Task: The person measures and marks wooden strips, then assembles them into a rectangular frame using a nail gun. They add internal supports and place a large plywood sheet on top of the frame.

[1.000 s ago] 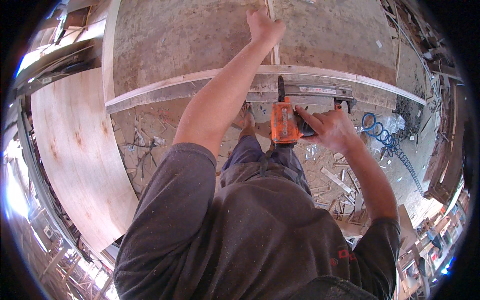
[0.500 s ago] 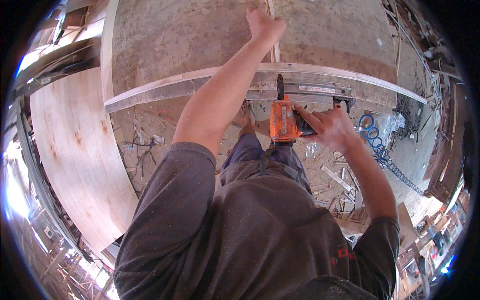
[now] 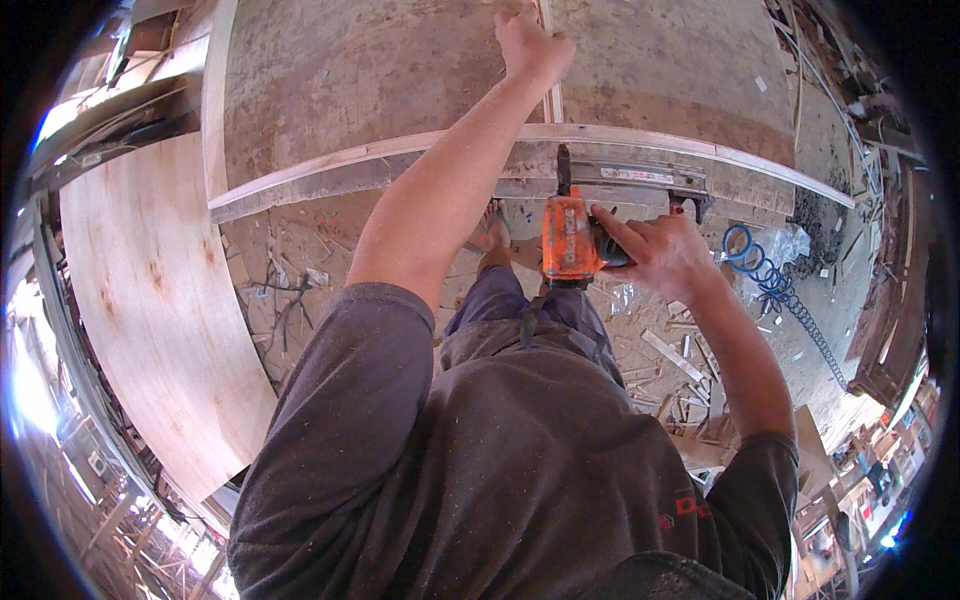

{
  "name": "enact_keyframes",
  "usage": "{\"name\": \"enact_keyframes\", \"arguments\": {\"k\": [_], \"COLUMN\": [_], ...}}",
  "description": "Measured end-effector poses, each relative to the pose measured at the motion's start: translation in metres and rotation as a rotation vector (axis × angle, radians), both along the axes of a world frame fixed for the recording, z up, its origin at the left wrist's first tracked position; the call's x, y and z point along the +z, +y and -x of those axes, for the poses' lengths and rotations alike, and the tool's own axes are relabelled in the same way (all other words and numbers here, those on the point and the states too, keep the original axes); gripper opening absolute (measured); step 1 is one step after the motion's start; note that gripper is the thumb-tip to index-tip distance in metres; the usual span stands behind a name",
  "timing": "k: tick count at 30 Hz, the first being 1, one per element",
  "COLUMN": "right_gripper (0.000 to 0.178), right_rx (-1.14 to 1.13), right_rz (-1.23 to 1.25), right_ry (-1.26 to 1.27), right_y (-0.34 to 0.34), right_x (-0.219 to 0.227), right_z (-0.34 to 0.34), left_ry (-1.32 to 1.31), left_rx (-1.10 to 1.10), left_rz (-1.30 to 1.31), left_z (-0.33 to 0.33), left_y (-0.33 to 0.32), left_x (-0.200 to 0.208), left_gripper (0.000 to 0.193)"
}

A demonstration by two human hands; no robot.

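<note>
Seen from above, a person in a dark shirt stands at the near edge of a broad brown table (image 3: 380, 90). The right hand (image 3: 665, 255) is wrapped around the handle of an orange nail gun (image 3: 570, 240), held just in front of the body, near the middle of the table's near edge. The tool's long axis runs straight away from the person, and its dark nose (image 3: 563, 168) points at a long pale rail (image 3: 650, 140) lying left to right along that edge. The nose ends just short of the rail as seen from above; whether they touch cannot be told. Its slim magazine (image 3: 635, 178) stretches rightward, roughly alongside the rail. A narrow middle strip (image 3: 553, 105) meets the rail at a right angle, almost in line with the nose and slightly left of it. The left hand (image 3: 535, 48) is farther away, over that strip, fingers bent; how firmly they close on it cannot be told. The right hand is therefore nearer the joint. A blue coiled hose (image 3: 770, 280) hangs to its right.
</note>
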State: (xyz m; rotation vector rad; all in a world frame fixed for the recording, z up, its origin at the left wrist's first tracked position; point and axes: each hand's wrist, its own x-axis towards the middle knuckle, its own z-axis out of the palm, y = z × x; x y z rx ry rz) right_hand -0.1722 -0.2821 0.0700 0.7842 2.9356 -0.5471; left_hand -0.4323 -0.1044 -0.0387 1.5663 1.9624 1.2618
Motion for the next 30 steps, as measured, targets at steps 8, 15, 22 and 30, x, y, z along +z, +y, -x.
{"name": "enact_keyframes", "arguments": {"k": [8, 15, 22, 30], "right_gripper": [0.093, 0.093, 0.086, 0.088], "right_rx": [-0.007, -0.019, -0.032, -0.006], "right_rz": [0.018, 0.024, -0.037, -0.017], "right_ry": [-0.012, 0.002, 0.037, 0.005], "right_y": [-0.0013, -0.0033, -0.0031, -0.0025], "right_x": [0.0005, -0.0048, -0.0037, -0.0054], "right_z": [0.0013, -0.001, 0.0029, 0.0022], "left_ry": [-0.033, -0.073, -0.048, -0.064], "left_rx": [0.074, 0.004, 0.016, -0.017], "left_rz": [0.094, 0.1, 0.034, 0.046], "left_z": [-0.0027, -0.0022, -0.0031, -0.001], "left_y": [0.0013, 0.0011, -0.0032, -0.0015], "left_x": [0.0028, 0.0071, 0.0064, 0.0027], "left_gripper": [0.044, 0.045, 0.045, 0.043]}}
